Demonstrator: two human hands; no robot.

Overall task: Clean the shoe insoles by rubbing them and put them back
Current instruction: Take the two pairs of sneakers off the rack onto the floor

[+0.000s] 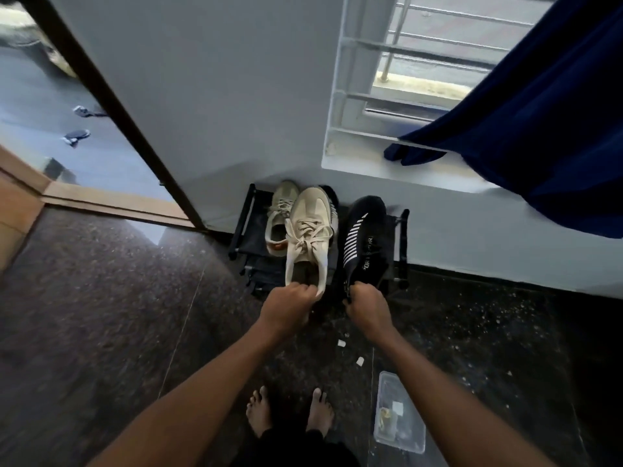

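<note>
My left hand [290, 306] grips the heel end of a beige lace-up sneaker [308, 235], held toe-up over a small black shoe rack [247, 214]. My right hand [365, 306] grips the heel of a black shoe with white stripes [362, 237], also held above the rack. A second beige sneaker [279, 210] rests on the rack behind the lifted one. No insole shows outside the shoes.
The rack stands against a white wall below a barred window [404, 79] with a blue curtain [539, 112]. A clear plastic box [397, 414] and small white scraps [342, 343] lie on the dark speckled floor near my bare feet [290, 412]. A dark door frame [111, 106] rises at the left.
</note>
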